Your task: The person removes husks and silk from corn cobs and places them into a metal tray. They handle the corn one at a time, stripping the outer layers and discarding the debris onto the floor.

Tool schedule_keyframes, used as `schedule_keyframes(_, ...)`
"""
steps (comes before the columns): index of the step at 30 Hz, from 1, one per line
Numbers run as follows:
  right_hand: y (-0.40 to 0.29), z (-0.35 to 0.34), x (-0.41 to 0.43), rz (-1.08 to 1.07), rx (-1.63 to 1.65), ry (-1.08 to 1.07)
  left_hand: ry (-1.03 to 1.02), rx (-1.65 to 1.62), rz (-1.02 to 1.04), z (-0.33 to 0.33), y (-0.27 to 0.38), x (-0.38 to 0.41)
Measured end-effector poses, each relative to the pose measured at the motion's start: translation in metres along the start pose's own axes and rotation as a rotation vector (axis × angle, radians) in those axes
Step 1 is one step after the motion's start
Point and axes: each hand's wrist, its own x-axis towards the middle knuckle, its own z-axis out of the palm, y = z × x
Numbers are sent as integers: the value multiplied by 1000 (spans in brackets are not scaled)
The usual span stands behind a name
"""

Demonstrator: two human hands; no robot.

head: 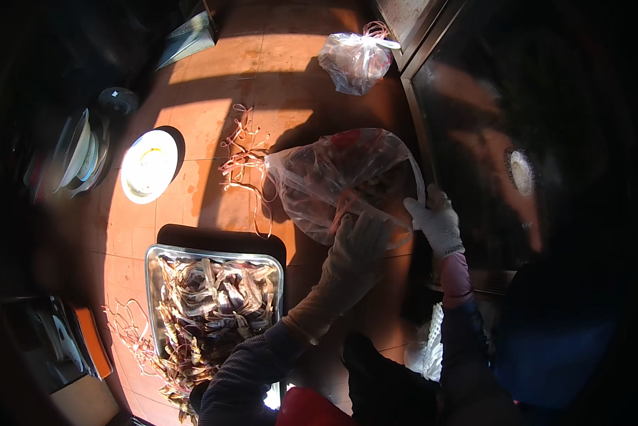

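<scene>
A clear plastic bag (pixel 345 175) lies on the tiled floor, its wide mouth towards my right side. Pinkish strings (pixel 244 160) spread from its narrow, gathered end, and darker contents show dimly through the film. My left hand (pixel 359 239), in a pale knitted glove, rests fingers forward on the near side of the bag; whether it grips the film is hard to see. The rim of the bag's mouth passes between the thumb and fingers of my gloved right hand (pixel 439 221). Left of my left arm, a metal tray (pixel 218 253) holds a heap of dried brownish pieces (pixel 234 293).
A second, tied plastic bag (pixel 356 61) sits by a metal-framed glass door (pixel 415 101). At left are a white plate (pixel 148 166) and leaning stacked dishes (pixel 79 154). More strings (pixel 130 325) trail beside the tray. An orange-edged object (pixel 93 341) stands at lower left.
</scene>
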Motion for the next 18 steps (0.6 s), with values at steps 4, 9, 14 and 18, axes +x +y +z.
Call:
schedule_keyframes(4,-2,-11,-5,115,104,-83,160,266,65,66,-23,30)
schedule_keyframes(9,-20,-36,-15,-98,620,-4,10,-115,149,67,-29,37)
schedule_keyframes(14,5,-43,-10,-138,370,153,128,-173,203,41,-29,25)
schedule_keyframes(18,-12,-14,-59,-351,-128,549,74,-171,-259,-14,-37,-37)
